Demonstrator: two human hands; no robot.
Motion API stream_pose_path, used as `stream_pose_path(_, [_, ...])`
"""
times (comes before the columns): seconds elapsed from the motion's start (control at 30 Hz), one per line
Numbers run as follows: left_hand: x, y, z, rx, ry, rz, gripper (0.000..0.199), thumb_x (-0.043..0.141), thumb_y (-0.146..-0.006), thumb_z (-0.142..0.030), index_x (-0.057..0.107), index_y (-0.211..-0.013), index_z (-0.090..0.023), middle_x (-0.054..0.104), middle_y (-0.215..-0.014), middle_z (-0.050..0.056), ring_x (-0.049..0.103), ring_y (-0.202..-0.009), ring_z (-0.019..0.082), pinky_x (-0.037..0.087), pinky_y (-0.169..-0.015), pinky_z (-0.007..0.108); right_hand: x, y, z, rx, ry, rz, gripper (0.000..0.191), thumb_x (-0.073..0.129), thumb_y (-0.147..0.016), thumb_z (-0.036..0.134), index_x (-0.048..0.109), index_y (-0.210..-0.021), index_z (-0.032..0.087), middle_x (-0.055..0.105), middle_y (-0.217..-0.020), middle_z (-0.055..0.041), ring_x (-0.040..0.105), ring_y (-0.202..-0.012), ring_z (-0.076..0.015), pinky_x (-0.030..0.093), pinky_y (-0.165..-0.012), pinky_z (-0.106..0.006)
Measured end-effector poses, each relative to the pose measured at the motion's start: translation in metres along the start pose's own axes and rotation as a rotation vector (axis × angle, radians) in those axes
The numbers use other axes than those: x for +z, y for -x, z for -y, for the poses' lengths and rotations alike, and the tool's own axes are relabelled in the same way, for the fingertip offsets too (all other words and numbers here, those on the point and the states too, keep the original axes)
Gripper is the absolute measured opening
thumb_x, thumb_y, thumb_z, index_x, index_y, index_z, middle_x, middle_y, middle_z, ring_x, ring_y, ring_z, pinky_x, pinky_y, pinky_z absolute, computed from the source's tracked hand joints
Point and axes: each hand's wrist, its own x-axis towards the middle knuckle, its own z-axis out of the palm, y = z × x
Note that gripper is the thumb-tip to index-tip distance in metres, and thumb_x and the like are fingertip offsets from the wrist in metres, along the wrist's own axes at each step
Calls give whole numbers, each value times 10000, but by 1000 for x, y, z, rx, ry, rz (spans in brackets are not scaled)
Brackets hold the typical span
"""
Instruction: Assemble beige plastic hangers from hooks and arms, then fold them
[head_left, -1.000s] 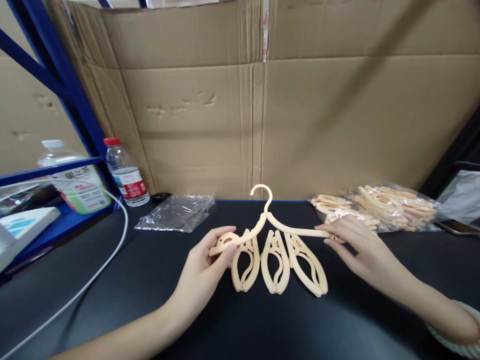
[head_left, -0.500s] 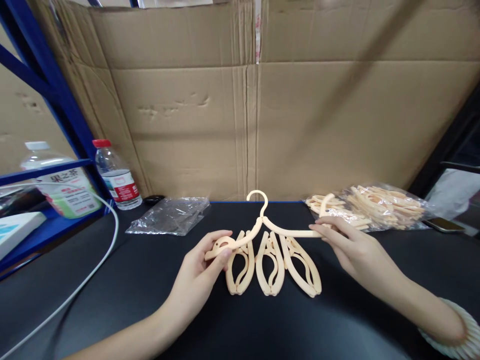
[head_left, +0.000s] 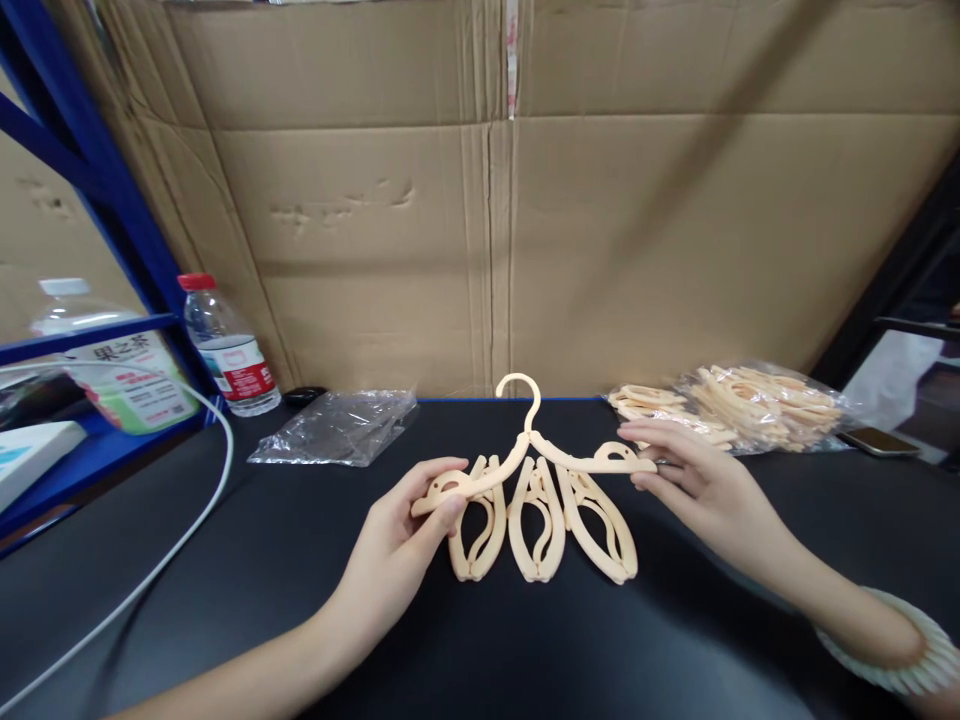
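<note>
A cream plastic folding hanger (head_left: pixel 528 437) is held up with its arms unfolded and its hook on top. My left hand (head_left: pixel 405 520) pinches the end of its left arm between thumb and fingers. At the tip of the right arm, beside the small curved end piece lying along it, my right hand (head_left: pixel 694 475) has its thumb and fingers closed about the end; some of its fingers are hidden. Below the hanger, three folded hangers lie side by side on the black table: a left one (head_left: pixel 458 550), a middle one (head_left: pixel 556 530) and a right one (head_left: pixel 621 560).
Bagged folded hangers (head_left: pixel 757 405) lie at the back right, near a phone (head_left: pixel 879 442). A clear plastic bag (head_left: pixel 337 428) rests at the back left by a red-capped bottle (head_left: pixel 238 370). A white cable (head_left: pixel 214 490) crosses the left side. Cardboard (head_left: pixel 375 250) stands behind.
The small end piece on the hanger's right arm stood upright and now lies down along the arm. My right hand's fingers have shifted at that end. My left hand keeps its grip.
</note>
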Motion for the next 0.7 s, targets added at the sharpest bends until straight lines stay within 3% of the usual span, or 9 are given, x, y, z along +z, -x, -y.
stream_pose_path(0.17, [0,1,-6,1,40,-19,383,625,-836,-428,593,-1141,-198,642,-879,21,584,-729,158,480,-718,273,0,-3,5,144,-246,80,344,641,-830,411,649,-1117,222,688,-994,-85,654,-806,-197,591,-726,-345])
stream_pose_path(0.33, [0,1,-11,-21,114,-91,339,689,-790,-397,632,-1050,-186,627,-801,-3,568,-685,125,482,-696,238,-3,-5,5,238,-355,60,363,691,-797,465,696,-1078,236,675,-907,-56,576,-682,-145,535,-688,-312])
stream_pose_path(0.43, [2,1,-14,-34,200,-77,341,722,-766,-365,611,-1034,-185,621,-754,-19,588,-685,119,495,-676,218,-2,-4,7,299,-495,58,356,714,-783,463,706,-1041,218,638,-847,-42,549,-688,-135,506,-682,-290])
stream_pose_path(0.57, [8,5,-18,-45,299,-53,391,749,-747,-314,563,-1069,-193,626,-761,-31,606,-676,111,521,-657,212,6,-1,16,391,-730,20,399,769,-752,386,609,-1087,239,583,-761,8,542,-665,-117,492,-652,-257])
stream_pose_path(0.7, [15,11,-23,-47,340,22,370,732,-772,-307,547,-1069,-186,610,-720,-35,592,-606,108,515,-563,213,17,5,27,406,-857,101,298,785,-750,319,528,-874,234,594,-737,34,553,-648,-97,483,-641,-226])
